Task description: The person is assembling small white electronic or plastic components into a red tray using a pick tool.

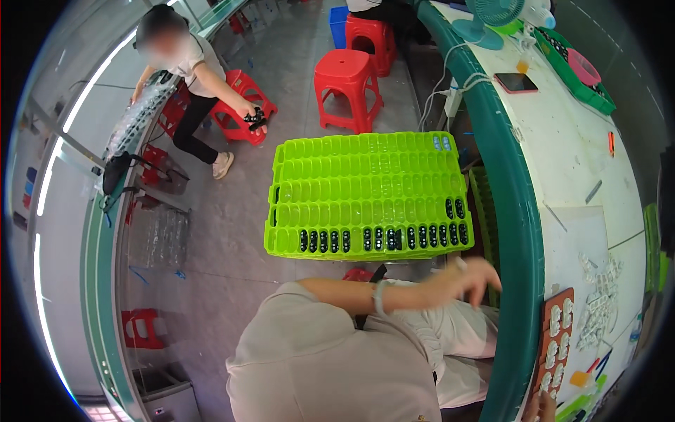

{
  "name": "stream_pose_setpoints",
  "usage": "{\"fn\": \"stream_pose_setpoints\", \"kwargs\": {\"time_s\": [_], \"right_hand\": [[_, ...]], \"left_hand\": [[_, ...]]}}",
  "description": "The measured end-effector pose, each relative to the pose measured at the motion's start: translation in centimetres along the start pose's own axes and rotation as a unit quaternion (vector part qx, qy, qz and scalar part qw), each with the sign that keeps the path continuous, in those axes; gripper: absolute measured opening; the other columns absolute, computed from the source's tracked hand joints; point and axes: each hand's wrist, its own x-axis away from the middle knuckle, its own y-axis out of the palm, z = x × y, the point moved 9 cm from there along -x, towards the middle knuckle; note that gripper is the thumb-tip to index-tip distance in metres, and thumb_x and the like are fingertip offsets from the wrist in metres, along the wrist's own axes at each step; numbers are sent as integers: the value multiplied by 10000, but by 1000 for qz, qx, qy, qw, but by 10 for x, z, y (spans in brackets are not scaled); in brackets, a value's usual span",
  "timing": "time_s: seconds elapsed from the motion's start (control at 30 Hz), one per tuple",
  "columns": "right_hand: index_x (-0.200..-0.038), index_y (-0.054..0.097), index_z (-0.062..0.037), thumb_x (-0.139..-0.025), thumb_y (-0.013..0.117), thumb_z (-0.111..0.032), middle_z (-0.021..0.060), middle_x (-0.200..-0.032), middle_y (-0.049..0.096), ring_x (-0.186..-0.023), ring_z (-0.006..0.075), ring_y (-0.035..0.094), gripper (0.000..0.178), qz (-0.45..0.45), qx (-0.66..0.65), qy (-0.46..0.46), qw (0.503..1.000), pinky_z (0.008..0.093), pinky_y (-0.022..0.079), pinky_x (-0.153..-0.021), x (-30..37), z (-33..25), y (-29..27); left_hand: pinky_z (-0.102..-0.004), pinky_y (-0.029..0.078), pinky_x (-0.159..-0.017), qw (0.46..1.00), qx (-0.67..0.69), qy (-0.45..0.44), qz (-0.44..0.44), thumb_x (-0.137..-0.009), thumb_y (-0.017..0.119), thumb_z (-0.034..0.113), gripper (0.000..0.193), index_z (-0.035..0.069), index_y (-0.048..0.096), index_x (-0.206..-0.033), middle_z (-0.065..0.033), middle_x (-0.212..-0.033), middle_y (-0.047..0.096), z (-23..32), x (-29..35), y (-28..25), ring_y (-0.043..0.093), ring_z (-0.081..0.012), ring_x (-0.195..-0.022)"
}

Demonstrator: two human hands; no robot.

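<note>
The left hand (464,281) hangs over the lap, just beside the near edge of a lime-green plastic tray; the right hand (540,408) is at the near edge of the table (583,176), at a reddish-brown block (548,336) set with whitish moulded pieces (555,320). The table has a white top and a padded dark-green edge (517,246). Small pale parts (598,309) lie heaped beyond the block, and a dark phone (515,82) lies toward the far end.

The lime-green tray (281,243) carries glossy black oblong pieces (324,241) along its near edge, with pale-blue pieces (441,143) in its far corner by the table. Between tray and table the gap is narrow; grey floor (232,211) stretches leftward, with red plastic stools (346,77) past the tray's far edge (a seated co-worker (204,70) holds out black pieces there).

The left forearm lies across the body, fingers loosely bent and blurred; I cannot tell whether they grip anything. The right hand is cut off by the lower edge of view, fingers at the block, hold unclear.
</note>
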Motion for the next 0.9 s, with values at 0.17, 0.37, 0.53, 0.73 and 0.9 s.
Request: {"fn": "stream_pose_setpoints", "kwargs": {"time_s": [0.17, 0.37, 0.53, 0.73, 0.9], "right_hand": [[-1227, 548, 12, -910, 603, -95, 127, -990, 641, -843, 189, 608, 339, -220, -48, -43, 973, 304, 492, -740, 0, -32, 47], [-1238, 553, -12, -901, 630, -141, 131, -1009, 650, -831, 192, 613, 369, -344, -14, -78, 936, 297, 499, -716, -12, -77, 72], [-1246, 544, -6, -904, 629, -158, 136, -1009, 654, -848, 210, 627, 384, -371, -25, -100, 923, 309, 505, -723, -15, -109, 82], [-1240, 547, -7, -904, 624, -148, 142, -1013, 653, -838, 215, 628, 373, -411, -17, -83, 908, 311, 508, -722, -20, -151, 89], [-1238, 547, -8, -903, 621, -135, 139, -1006, 649, -830, 211, 622, 365, -421, -11, -60, 905, 307, 507, -714, -21, -154, 91]], "left_hand": [[-282, 480, -722, 880, 192, 37, 433, -975, 481, 280, 313, 75, 524, -1207, -60, -973, 591, 12, 92, -213, 577, -154, -804], [-582, 427, -951, 647, 280, 226, 673, -958, 481, 287, 514, 37, 243, -1339, -198, -1320, 306, 3, 264, -442, 435, -376, -1155], [-662, 297, -1030, 644, 324, 245, 649, -942, 434, 288, 514, 31, 241, -1344, -203, -1381, 275, 28, 281, -505, 355, -397, -1238], [-694, 190, -1048, 667, 327, 340, 577, -918, 366, 281, 448, 10, 410, -1272, -173, -1336, 405, 72, 261, -515, 315, -399, -1296], [-705, 245, -1021, 706, 332, 346, 522, -919, 302, 286, 502, -16, 376, -1313, -210, -1334, 402, 79, 265, -529, 342, -445, -1266]]}}
